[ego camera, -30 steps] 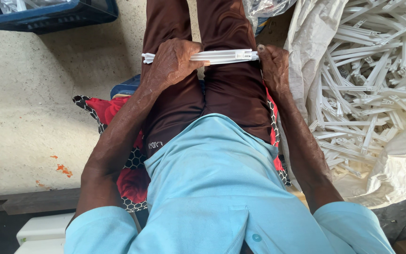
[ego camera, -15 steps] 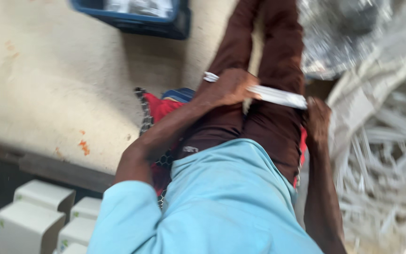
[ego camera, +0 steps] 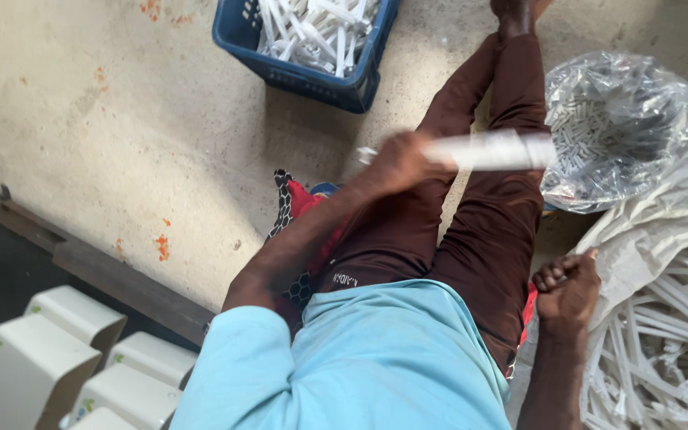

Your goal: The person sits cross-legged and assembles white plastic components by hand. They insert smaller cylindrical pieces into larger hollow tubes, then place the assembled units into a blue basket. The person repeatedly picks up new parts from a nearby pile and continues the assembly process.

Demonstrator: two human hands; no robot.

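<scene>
Left hand: the left hand was closed around one end of a bundle of white sticks, held level above the lap.
Bundle position: the bundle reached from the left fist across both thighs toward the clear plastic bag; its far end lay near the bag's edge — whether it touched could not be told, as the bundle was blurred.
Right hand: the right hand was curled into a loose fist beside the right hip, at the edge of the white sack; nothing could be seen in it.
Loose stock: more white sticks lay heaped in the sack, just beside the right hand.
Blue crate: stood on the concrete floor ahead of the knees, part-filled with similar white pieces.
Step in hand: judged to be carrying a gathered bundle, one-handed.
Next move calls for: a firm grip at the bundle's end — it was supported at one end only and could sag or spill.
</scene>
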